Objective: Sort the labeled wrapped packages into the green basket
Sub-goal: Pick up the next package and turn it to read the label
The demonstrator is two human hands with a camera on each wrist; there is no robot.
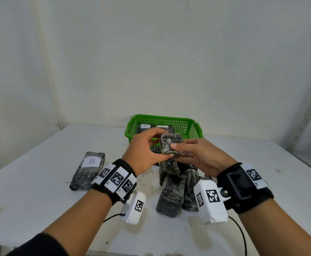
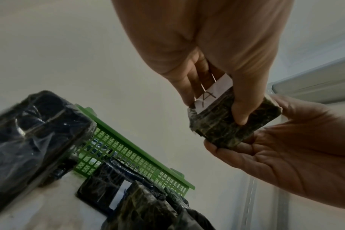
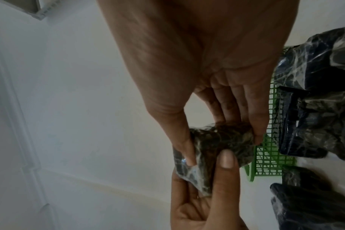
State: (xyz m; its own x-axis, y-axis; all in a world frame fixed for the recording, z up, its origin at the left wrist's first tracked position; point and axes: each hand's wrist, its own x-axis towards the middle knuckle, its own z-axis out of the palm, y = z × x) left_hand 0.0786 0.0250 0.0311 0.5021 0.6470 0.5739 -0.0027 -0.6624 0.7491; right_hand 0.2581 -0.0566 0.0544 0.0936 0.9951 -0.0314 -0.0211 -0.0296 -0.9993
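Observation:
A small dark wrapped package [image 1: 173,140] is held up in front of the green basket [image 1: 162,117] by both hands. My left hand [image 1: 166,144] pinches it between thumb and fingers, and my right hand [image 1: 173,152] grips it from the right with the thumb on top. In the left wrist view the package [image 2: 223,129] carries a white label [image 2: 211,96] that reads A, facing my left palm. In the right wrist view my right hand [image 3: 223,149] holds the package [image 3: 207,140]. Two labeled packages [image 1: 145,126] lie in the basket, one marked B.
A long package labeled B [image 1: 88,170] lies on the white table [image 1: 40,163] to the left. A pile of several dark wrapped packages [image 1: 175,191] sits just below my hands. A wall stands close behind the basket, and a metal shelf post [image 1: 309,111] rises at the right.

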